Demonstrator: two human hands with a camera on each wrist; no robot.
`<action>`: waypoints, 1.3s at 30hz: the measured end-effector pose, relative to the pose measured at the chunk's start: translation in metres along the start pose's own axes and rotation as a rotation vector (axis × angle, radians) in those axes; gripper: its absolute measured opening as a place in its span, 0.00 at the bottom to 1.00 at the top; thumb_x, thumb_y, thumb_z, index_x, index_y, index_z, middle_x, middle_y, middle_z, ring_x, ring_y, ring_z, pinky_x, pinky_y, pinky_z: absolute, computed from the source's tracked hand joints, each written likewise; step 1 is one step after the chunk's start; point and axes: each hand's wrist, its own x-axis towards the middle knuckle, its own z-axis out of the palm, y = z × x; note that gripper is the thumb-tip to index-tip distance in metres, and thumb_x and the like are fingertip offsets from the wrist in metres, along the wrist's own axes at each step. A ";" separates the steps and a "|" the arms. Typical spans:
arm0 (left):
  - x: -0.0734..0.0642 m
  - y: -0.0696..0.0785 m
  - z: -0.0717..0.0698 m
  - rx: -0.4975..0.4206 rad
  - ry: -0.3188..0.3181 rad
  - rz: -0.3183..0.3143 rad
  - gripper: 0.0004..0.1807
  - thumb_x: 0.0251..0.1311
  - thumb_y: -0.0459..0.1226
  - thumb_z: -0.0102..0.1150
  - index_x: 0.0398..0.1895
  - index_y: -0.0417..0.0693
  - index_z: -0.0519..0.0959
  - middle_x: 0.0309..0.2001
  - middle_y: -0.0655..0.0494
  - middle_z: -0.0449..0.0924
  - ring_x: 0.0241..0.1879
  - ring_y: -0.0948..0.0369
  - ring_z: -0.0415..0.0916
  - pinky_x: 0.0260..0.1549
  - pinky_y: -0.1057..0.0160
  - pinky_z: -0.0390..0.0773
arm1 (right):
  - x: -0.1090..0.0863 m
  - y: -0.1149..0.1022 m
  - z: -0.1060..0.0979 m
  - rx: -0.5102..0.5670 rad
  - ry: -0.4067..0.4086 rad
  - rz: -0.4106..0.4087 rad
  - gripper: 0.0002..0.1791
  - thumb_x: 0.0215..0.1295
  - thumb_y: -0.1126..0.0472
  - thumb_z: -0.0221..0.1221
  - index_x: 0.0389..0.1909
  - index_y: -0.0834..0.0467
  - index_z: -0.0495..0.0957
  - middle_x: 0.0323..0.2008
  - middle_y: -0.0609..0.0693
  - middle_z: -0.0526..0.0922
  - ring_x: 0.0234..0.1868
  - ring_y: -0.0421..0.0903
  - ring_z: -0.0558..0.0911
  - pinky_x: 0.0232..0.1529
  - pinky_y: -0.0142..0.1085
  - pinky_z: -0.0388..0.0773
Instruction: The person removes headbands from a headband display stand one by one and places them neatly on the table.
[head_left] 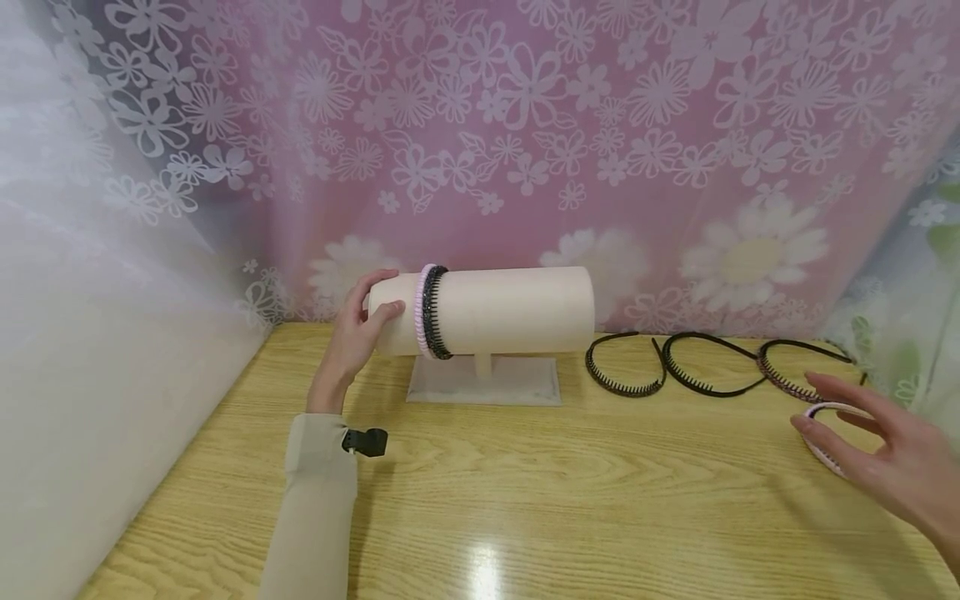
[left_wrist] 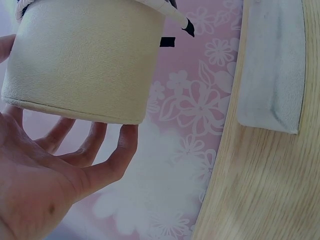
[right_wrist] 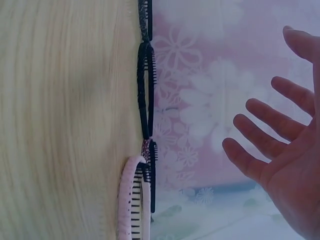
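My left hand (head_left: 352, 333) grips the left end of a cream cylindrical headband display stand (head_left: 517, 308), its thumb on the front and fingers over the top and end. Around the cylinder near that hand sit a pink-and-white wrapped headband (head_left: 422, 325) and, right beside it, a dark toothed headband (head_left: 432, 333). In the left wrist view, fingertips press the end rim of the cylinder. Over at the right, my right hand (head_left: 892, 454) hovers above a pale pink toothed headband (right_wrist: 125, 205), which it partly hides in the head view. Its fingers are spread and hold nothing.
Three dark toothed headbands lie in a row along the table's back: one near the stand (head_left: 626, 392), a black one (head_left: 705, 390) and a reddish-dark one (head_left: 786, 383). The stand's flat grey base (head_left: 483, 392) rests on the wooden table (head_left: 525, 500). A flowered curtain (head_left: 480, 150) hangs behind.
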 end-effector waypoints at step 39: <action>0.000 0.000 -0.001 0.022 0.008 0.011 0.26 0.70 0.49 0.59 0.70 0.68 0.70 0.73 0.50 0.60 0.53 0.44 0.76 0.43 0.49 0.82 | 0.035 -0.082 0.023 0.171 0.098 -0.464 0.44 0.48 0.75 0.73 0.70 0.54 0.74 0.69 0.35 0.74 0.64 0.23 0.71 0.56 0.11 0.65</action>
